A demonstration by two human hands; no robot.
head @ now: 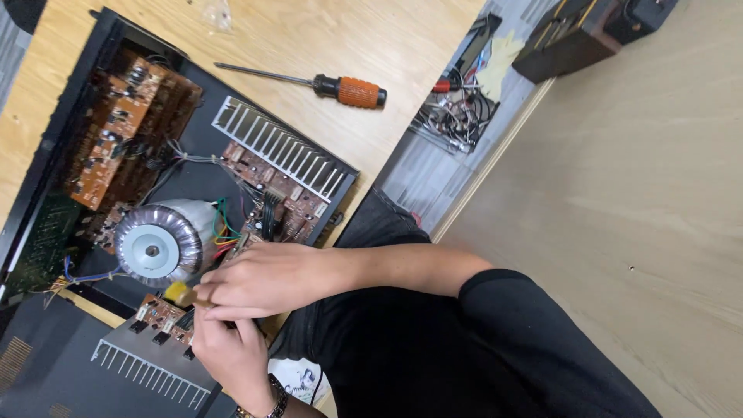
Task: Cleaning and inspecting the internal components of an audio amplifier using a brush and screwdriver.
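An open black amplifier chassis lies on the wooden table. Inside it are brown circuit boards, a finned heatsink and a round toroidal transformer. My right hand reaches in from the right, beside the transformer, and pinches a small yellow-tipped piece. My left hand, with a bracelet at the wrist, comes up from below. Its fingers are closed at the edge of a small loose circuit board with its own heatsink. What the fingers grip is partly hidden.
An orange-handled screwdriver lies on the table beyond the chassis. A black cover panel sits at lower left. On the floor to the right are a tangle of wires and tools and a dark box.
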